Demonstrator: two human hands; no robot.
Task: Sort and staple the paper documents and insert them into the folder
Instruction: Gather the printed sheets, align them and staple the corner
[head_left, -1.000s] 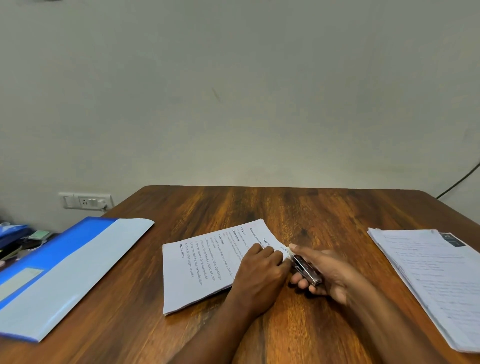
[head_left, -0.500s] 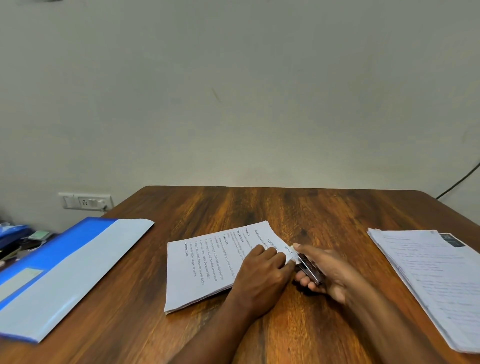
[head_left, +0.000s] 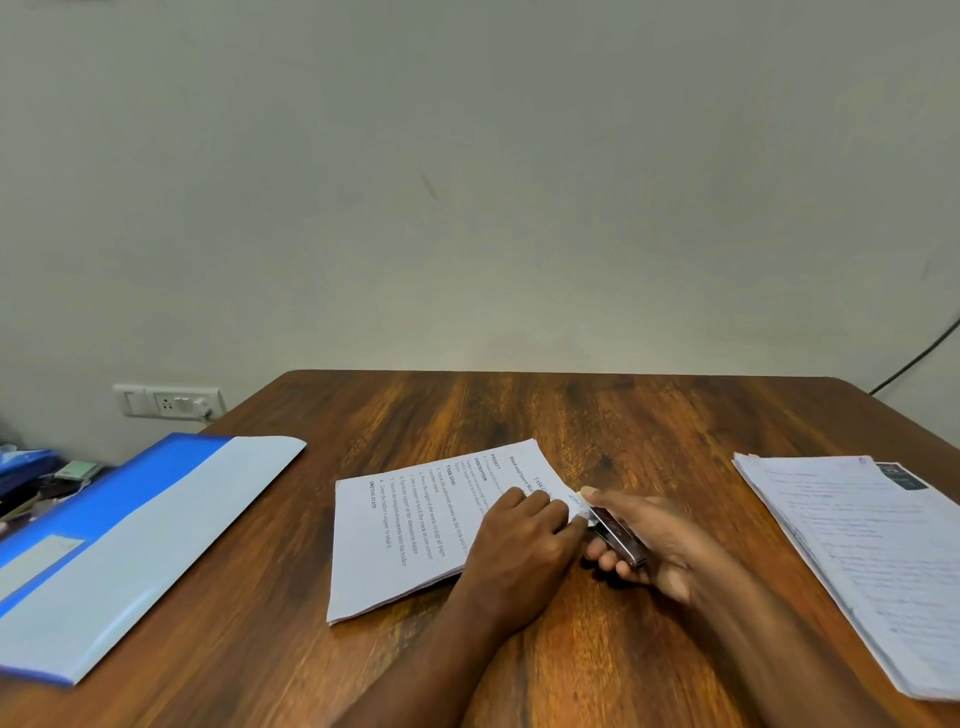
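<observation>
Two paper stacks (head_left: 410, 530) (head_left: 872, 551), blue folder (head_left: 130, 540), wall socket (head_left: 166, 401)

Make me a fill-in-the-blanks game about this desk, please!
1. The right hand holds a ____ at the corner of the paper stack.
2. The left hand rests on that ____.
3. The folder lying on the table is ____ in colour.

Missing words: stapler; stack; blue

Wooden table (head_left: 597, 415); on it blue folder (head_left: 135, 540), printed sheets (head_left: 405, 540), paper pile (head_left: 862, 561).
</observation>
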